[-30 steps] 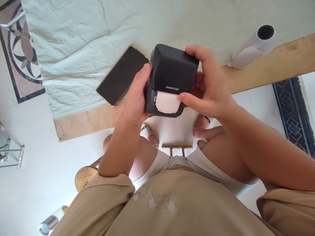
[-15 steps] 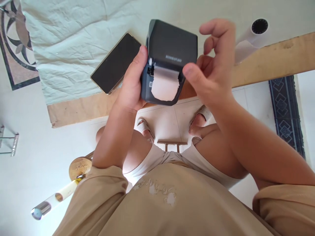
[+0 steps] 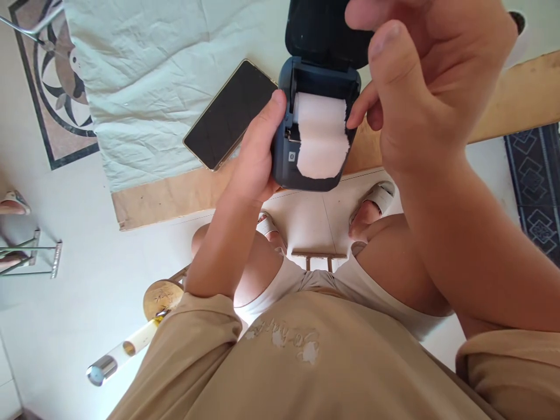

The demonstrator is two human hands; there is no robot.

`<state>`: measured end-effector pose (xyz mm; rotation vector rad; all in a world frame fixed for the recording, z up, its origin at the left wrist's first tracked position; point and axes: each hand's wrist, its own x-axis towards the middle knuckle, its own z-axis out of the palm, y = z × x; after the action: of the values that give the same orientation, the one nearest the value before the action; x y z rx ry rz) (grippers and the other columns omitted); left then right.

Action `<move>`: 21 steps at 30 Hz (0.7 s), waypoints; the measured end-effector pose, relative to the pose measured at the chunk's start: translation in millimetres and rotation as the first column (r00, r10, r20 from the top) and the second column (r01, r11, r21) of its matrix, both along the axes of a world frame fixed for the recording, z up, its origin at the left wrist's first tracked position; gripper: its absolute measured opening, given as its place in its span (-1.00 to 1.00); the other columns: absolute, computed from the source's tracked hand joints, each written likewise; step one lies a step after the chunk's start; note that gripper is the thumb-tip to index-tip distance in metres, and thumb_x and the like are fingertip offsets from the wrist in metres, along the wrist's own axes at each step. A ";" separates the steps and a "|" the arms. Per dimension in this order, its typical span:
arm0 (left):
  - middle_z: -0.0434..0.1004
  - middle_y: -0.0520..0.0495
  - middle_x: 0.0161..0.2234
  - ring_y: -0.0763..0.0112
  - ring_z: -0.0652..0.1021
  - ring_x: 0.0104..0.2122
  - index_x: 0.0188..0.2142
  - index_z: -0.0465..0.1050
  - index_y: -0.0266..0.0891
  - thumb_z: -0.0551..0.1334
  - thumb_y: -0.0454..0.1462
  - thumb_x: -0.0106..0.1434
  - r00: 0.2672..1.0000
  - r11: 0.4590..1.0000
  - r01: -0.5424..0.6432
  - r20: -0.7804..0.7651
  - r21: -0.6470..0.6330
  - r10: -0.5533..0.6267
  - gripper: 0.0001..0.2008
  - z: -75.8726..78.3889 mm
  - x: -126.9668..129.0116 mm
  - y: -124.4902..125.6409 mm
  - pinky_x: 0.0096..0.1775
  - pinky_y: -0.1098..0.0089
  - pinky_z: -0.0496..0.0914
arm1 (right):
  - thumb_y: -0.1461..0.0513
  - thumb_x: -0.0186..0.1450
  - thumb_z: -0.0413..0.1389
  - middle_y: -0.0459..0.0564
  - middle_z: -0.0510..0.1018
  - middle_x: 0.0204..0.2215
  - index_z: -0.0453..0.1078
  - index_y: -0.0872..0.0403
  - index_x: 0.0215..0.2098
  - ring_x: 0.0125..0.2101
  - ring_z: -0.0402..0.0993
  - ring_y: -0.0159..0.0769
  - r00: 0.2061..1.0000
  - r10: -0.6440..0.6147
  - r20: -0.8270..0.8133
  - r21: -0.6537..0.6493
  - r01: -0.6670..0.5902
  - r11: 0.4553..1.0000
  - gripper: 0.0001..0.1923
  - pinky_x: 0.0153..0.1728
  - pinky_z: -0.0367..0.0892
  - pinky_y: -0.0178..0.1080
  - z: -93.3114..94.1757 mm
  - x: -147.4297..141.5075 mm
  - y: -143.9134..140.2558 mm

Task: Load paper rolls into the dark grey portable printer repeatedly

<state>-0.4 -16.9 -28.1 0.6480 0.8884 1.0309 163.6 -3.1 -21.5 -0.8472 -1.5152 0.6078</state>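
Note:
My left hand (image 3: 260,149) is wrapped around the side of a small dark label printer (image 3: 317,182), its thumb on the casing's left edge. The printer's lid (image 3: 321,35) stands swung up, and a roll of white paper (image 3: 324,131) shows inside, its torn end hanging over the front. At the lid's right edge, my right hand (image 3: 431,87) has its thumb and forefinger closed on the lid, with the other fingers curled beside the printer. A dark-screened phone (image 3: 231,114) lies just left of my left hand.
A pale green cloth (image 3: 144,87) covers the wooden table (image 3: 166,195). A white cylinder (image 3: 518,38) is partly hidden behind my right hand. Below left are a round wooden stool top (image 3: 161,297) and a clear tube (image 3: 126,350). Another person's foot (image 3: 13,204) shows at far left.
The printer's lid has swung up, exposing the paper roll. My right hand has moved up and in to the lid. The whole view has shifted, with things appearing further right.

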 end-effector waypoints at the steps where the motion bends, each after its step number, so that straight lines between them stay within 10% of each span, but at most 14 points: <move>1: 0.66 -0.15 -0.08 0.16 0.63 -0.04 -0.12 0.62 -0.19 0.23 0.08 0.37 0.999 0.999 0.044 -0.010 0.026 -0.043 -0.59 0.7 -1.3 0.1 -0.05 0.27 0.59 | 0.25 0.45 0.07 -0.13 0.62 -0.12 0.44 0.11 -0.01 -0.19 0.59 -0.50 0.999 -0.029 0.038 -0.010 0.030 1.000 -0.80 -0.55 0.30 -0.45 0.9 0.4 -0.7; 6: 0.50 -0.04 -0.40 0.32 0.64 -0.28 -0.31 0.50 -0.19 0.23 0.02 0.40 1.000 0.998 0.002 -0.018 0.068 -0.001 -0.65 -0.2 -2.8 -1.4 -0.40 0.45 0.42 | 0.21 0.36 0.14 -0.14 0.57 -0.33 0.51 0.08 -0.23 -0.33 0.56 -0.40 0.773 -0.253 0.582 0.145 0.208 0.967 -0.87 -0.42 0.22 -0.27 10.1 6.6 -0.6; 9: 0.37 0.00 -0.46 0.46 0.52 -0.44 -0.38 0.42 -0.22 0.23 -0.06 0.42 0.999 0.997 -0.038 0.015 0.061 0.037 -0.68 0.6 -0.7 -3.1 -0.44 0.47 0.33 | 0.09 0.31 0.19 -0.11 0.63 -0.15 0.54 -0.04 -0.04 -0.30 0.56 -0.28 0.502 -0.161 0.850 0.091 0.161 0.983 -0.72 -0.43 0.08 -0.21 19.1 7.1 -1.4; 13: 0.32 0.00 -0.45 0.56 0.38 -0.50 -0.36 0.37 -0.23 0.11 -0.21 0.48 0.999 0.999 -0.047 0.006 -0.021 0.047 -0.74 8.0 0.9 -3.6 -0.47 0.51 0.29 | -0.01 0.34 0.18 -0.14 0.59 0.00 0.53 -0.14 -0.06 -0.31 0.48 -0.34 0.374 -0.048 0.926 -0.042 0.230 0.972 -0.73 -0.44 -0.03 -0.23 27.3 6.7 -5.8; 17: 0.19 0.04 -0.49 0.61 0.30 -0.54 -0.44 0.26 -0.25 0.13 -0.25 0.46 0.997 0.996 -0.076 -0.010 -0.040 0.076 -0.71 13.9 2.0 -3.3 -0.51 0.57 0.22 | -0.05 0.30 0.21 -0.12 0.52 -0.42 0.43 -0.12 -0.05 -0.50 0.25 -0.45 0.375 -0.017 0.927 -0.066 0.206 0.976 -0.67 -0.48 -0.15 -0.26 27.1 11.4 -7.3; 21: 0.23 0.03 -0.49 0.62 0.31 -0.52 -0.44 0.28 -0.27 0.10 -0.28 0.47 0.995 0.995 -0.093 -0.032 -0.043 0.091 -0.70 15.4 3.9 -3.8 -0.50 0.59 0.21 | 0.01 0.23 0.29 -0.09 0.54 -0.38 0.41 -0.12 -0.05 -0.53 0.32 -0.43 0.599 0.061 0.799 -0.223 0.201 0.954 -0.64 -0.48 0.10 -0.19 31.7 16.4 -13.1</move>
<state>3.5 -20.7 -12.7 0.5907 0.9719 1.0831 180.0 -16.2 10.1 -1.5539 -2.2239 0.3927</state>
